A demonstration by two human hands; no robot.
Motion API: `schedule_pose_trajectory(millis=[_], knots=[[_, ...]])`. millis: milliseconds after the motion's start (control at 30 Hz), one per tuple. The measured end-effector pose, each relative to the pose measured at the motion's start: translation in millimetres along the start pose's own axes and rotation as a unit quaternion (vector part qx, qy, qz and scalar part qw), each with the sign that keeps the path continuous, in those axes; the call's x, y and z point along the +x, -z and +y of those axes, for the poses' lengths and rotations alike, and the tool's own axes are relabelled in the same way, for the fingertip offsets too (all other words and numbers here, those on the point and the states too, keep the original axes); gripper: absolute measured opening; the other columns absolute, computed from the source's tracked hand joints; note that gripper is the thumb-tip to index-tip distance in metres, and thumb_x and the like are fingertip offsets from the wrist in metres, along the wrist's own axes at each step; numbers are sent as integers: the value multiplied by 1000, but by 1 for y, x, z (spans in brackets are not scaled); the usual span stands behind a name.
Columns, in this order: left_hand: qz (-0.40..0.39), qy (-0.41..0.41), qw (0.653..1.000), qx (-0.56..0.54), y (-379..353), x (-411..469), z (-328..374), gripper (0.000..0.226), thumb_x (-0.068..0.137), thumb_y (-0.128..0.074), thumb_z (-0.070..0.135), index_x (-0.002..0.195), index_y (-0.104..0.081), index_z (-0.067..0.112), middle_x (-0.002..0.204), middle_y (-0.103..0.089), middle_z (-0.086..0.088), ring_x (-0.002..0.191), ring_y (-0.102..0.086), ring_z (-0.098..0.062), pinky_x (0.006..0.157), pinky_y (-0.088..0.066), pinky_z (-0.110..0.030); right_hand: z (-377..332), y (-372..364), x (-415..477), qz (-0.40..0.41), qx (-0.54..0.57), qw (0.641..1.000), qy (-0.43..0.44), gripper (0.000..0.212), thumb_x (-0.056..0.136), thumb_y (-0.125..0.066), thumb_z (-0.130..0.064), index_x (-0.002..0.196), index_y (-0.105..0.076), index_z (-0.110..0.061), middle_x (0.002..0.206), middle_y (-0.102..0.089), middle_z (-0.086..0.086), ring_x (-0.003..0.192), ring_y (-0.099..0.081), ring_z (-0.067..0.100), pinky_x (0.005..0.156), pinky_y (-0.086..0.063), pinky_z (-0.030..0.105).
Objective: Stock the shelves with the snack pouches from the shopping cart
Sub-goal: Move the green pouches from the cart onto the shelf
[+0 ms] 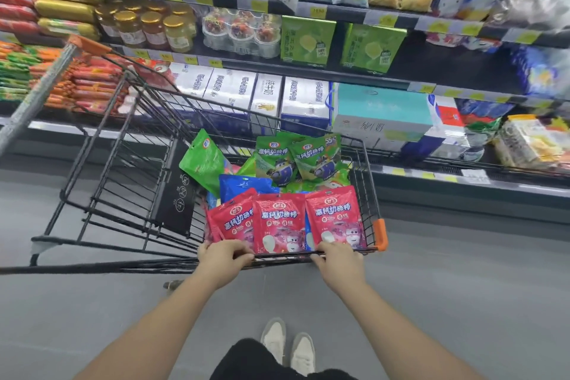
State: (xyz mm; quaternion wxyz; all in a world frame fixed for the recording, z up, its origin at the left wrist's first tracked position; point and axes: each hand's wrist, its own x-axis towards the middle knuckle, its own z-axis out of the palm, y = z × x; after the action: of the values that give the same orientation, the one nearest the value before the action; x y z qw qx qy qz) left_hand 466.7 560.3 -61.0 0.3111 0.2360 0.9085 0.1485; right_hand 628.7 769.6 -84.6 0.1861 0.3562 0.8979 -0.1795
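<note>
A black wire shopping cart (129,194) stands in front of me, its far end towards the shelves. Snack pouches fill its near end: three red pouches (279,219) upright along the near rim, a blue pouch (243,187) behind them, and green pouches (296,157) at the back. My left hand (223,257) grips the near rim of the cart, fingers curled over the wire in front of the left red pouch. My right hand (337,257) grips the same rim in front of the right red pouch.
The refrigerated shelves (456,71) run across the view, holding milk cartons (265,95), green boxes (308,40), jars (145,28) and sausages (92,83). A dark gap sits right of the green boxes. Grey floor (462,287) surrounds the cart; my shoes (287,345) are below.
</note>
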Motion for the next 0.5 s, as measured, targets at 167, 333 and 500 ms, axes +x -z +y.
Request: schedule_pose_trajectory(millis=[167,333,500], knots=[[-3,10,1000,-9,-28,3,33,13,94,-61,47,84,-65,40,93,-68,21,109,-59,-6,115,-17,-43,29,16,7,-9,-11,999,-46,29,98,-56,-52,110,-67,-28,103,-65,-4,108,-60,19,95,-41,39],[-3,10,1000,-20,-49,5,60,11,92,-62,47,87,-69,40,90,-68,23,105,-59,-3,115,-16,-46,62,23,11,-6,-9,998,-64,23,95,-61,-53,88,-56,-31,101,-69,-6,106,-61,19,92,-39,36],[-7,14,1000,-26,-60,1,86,11,91,-63,47,85,-68,40,91,-68,24,104,-58,-3,114,-17,-46,95,27,11,5,8,999,-53,26,92,-62,-57,88,-58,-32,99,-67,-8,103,-58,17,81,-37,34]])
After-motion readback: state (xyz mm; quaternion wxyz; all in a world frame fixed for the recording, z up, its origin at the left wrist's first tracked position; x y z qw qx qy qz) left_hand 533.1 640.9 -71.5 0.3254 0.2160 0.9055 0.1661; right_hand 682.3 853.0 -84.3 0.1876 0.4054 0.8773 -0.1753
